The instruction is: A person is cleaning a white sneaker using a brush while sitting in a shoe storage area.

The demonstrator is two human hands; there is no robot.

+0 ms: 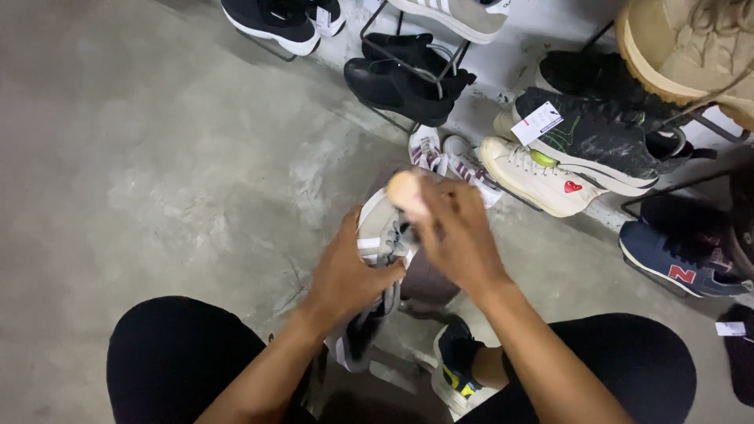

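Your left hand (345, 275) gripped grey sneaker (377, 259) from beneath, fingers wrapped round it, above concrete floor (157, 157). Your right hand (455, 235) pressed on its top, fingers closed on pale rounded object (406, 191). Cream sneaker (534, 177), navy sneaker (679, 267) stood right.

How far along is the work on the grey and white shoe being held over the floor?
Done: cannot tell; no finished part of the grey and white shoe shows. In hand: the left hand grips the shoe from the side while the right hand presses a pale round object at its top, blurred. Left: other shoes, such as the cream sneaker, sit untouched by the rack.
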